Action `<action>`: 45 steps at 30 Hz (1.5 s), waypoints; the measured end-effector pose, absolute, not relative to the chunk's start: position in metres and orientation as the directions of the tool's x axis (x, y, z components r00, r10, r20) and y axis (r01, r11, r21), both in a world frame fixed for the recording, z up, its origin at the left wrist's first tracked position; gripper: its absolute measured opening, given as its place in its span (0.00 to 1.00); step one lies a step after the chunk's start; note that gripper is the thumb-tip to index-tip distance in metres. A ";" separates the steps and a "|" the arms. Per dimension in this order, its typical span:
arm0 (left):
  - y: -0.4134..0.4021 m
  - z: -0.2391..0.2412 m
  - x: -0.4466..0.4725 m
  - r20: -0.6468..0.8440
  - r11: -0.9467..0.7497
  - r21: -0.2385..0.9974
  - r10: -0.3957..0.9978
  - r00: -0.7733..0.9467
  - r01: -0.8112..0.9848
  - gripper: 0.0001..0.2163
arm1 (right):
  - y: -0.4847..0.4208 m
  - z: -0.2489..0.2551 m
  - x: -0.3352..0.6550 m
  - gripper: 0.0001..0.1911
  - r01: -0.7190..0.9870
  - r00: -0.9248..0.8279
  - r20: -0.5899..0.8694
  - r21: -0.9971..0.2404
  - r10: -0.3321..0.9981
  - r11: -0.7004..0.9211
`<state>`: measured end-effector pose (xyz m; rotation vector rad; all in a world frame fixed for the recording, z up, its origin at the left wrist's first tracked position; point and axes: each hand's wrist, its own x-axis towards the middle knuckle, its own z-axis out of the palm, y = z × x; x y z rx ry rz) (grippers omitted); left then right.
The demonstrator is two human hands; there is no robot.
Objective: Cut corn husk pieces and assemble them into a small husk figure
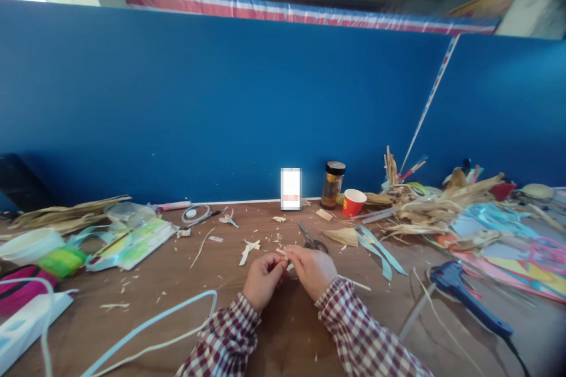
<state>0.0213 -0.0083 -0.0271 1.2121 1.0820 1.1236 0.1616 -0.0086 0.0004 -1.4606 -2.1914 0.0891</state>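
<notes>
My left hand [264, 278] and my right hand [313, 270] meet above the near middle of the table, both with fingers pinched together. Between the fingertips shows a small pale strip [282, 252] that looks like dried husk; most of it is hidden. Just beyond my right hand lie dark-handled scissors [315, 242]. Cut pale scraps [250, 250] and tiny shavings are scattered in front of the hands. A thin white stick [357, 285] lies beside my right wrist.
At right are a blue glue gun [471, 294], dried husks [464, 197] and pale blue ribbon [380, 253]. A red paper cup [354, 203] and a lidded jar [332, 185] stand at the back. White cable [154, 321] and a power strip [33, 330] lie left. A blue partition [230, 94] closes off the back.
</notes>
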 end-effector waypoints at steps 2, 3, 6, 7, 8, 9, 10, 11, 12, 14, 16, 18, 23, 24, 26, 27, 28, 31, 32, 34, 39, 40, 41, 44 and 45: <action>-0.010 -0.027 0.022 -0.011 0.018 0.999 0.989 0.144 -0.046 0.12 | -0.002 0.003 0.172 0.16 0.892 -0.227 0.361 -0.296 0.904 0.342; -0.011 -0.027 0.022 -0.004 0.011 0.999 0.988 0.151 -0.048 0.12 | 0.002 0.004 0.178 0.16 0.917 -0.168 0.353 -0.287 0.920 0.277; -0.010 -0.029 0.022 -0.004 0.017 0.995 0.991 0.135 -0.095 0.12 | 0.011 0.007 0.195 0.16 0.946 0.063 0.352 -0.318 0.934 0.056; -0.008 -0.030 0.021 -0.021 0.035 0.992 0.994 0.110 -0.122 0.12 | 0.013 0.007 0.197 0.15 0.937 0.093 0.367 -0.346 0.926 0.043; -0.006 -0.031 0.021 -0.047 0.059 0.987 0.996 0.079 -0.148 0.13 | 0.012 0.007 0.196 0.15 0.925 0.088 0.387 -0.373 0.918 0.069; -0.005 -0.032 0.020 -0.073 0.081 0.982 0.996 0.049 -0.171 0.13 | 0.011 0.006 0.193 0.14 0.910 0.050 0.410 -0.395 0.911 0.128; -0.003 -0.033 0.019 -0.097 0.100 0.976 0.995 0.024 -0.192 0.14 | 0.008 0.006 0.189 0.14 0.889 -0.016 0.429 -0.408 0.903 0.210; -0.002 -0.033 0.018 -0.115 0.113 0.971 0.993 0.005 -0.211 0.14 | 0.004 0.006 0.183 0.14 0.862 -0.094 0.444 -0.411 0.891 0.295; -0.001 -0.034 0.017 -0.125 0.120 0.967 0.992 -0.007 -0.226 0.15 | 0.000 0.007 0.177 0.13 0.835 -0.169 0.455 -0.406 0.874 0.372; -0.001 -0.033 0.016 -0.119 0.113 0.963 0.993 -0.011 -0.244 0.14 | -0.007 0.007 0.166 0.13 0.791 -0.282 0.469 -0.381 0.837 0.479; -0.002 -0.033 0.016 -0.086 0.086 0.968 0.996 0.012 -0.237 0.13 | -0.012 0.007 0.161 0.13 0.777 -0.326 0.471 -0.361 0.820 0.516; -0.003 -0.032 0.016 -0.050 0.058 0.974 0.998 0.044 -0.219 0.12 | -0.012 0.004 0.160 0.11 0.783 -0.323 0.449 -0.368 0.833 0.502; -0.004 -0.033 0.017 -0.083 0.094 0.968 0.995 0.055 -0.233 0.10 | -0.005 -0.005 0.164 0.07 0.772 -0.286 0.358 -0.463 0.889 0.435; -0.004 -0.033 0.018 -0.105 0.115 0.962 0.993 0.053 -0.248 0.10 | -0.005 -0.006 0.164 0.07 0.768 -0.282 0.348 -0.476 0.894 0.428; -0.005 -0.032 0.018 -0.151 0.161 0.944 0.987 0.057 -0.289 0.11 | -0.004 -0.007 0.164 0.09 0.764 -0.279 0.337 -0.490 0.899 0.420; -0.005 -0.031 0.019 -0.172 0.183 0.933 0.983 0.064 -0.311 0.11 | -0.003 -0.007 0.164 0.10 0.762 -0.280 0.335 -0.493 0.900 0.420; -0.006 -0.030 0.019 -0.187 0.201 0.922 0.980 0.073 -0.332 0.12 | -0.004 -0.007 0.164 0.12 0.758 -0.282 0.337 -0.495 0.898 0.424; -0.006 -0.026 0.020 -0.205 0.224 0.902 0.975 0.088 -0.370 0.13 | -0.004 -0.006 0.163 0.17 0.736 -0.285 0.356 -0.513 0.890 0.441; -0.007 -0.025 0.020 -0.202 0.220 0.902 0.976 0.087 -0.371 0.14 | -0.005 -0.006 0.164 0.18 0.729 -0.287 0.358 -0.520 0.889 0.445; -0.008 -0.024 0.020 -0.185 0.200 0.915 0.980 0.074 -0.351 0.14 | -0.006 -0.005 0.164 0.18 0.720 -0.291 0.353 -0.531 0.889 0.446; -0.008 -0.029 0.020 -0.136 0.144 0.951 0.989 0.050 -0.272 0.14 | -0.009 -0.002 0.162 0.13 0.700 -0.312 0.352 -0.542 0.882 0.464; -0.007 -0.031 0.020 -0.125 0.136 0.956 0.990 0.059 -0.261 0.14 | -0.010 -0.002 0.161 0.11 0.687 -0.311 0.366 -0.551 0.877 0.474; -0.006 -0.032 0.021 -0.114 0.129 0.960 0.991 0.072 -0.248 0.14 | -0.010 -0.002 0.160 0.09 0.667 -0.310 0.383 -0.564 0.870 0.486; -0.004 -0.036 0.021 -0.101 0.124 0.968 0.989 0.111 -0.218 0.15 | -0.008 -0.003 0.160 0.09 0.587 -0.314 0.421 -0.618 0.851 0.522; -0.004 -0.037 0.021 -0.103 0.126 0.968 0.988 0.118 -0.216 0.15 | -0.007 -0.004 0.160 0.10 0.562 -0.314 0.422 -0.639 0.850 0.525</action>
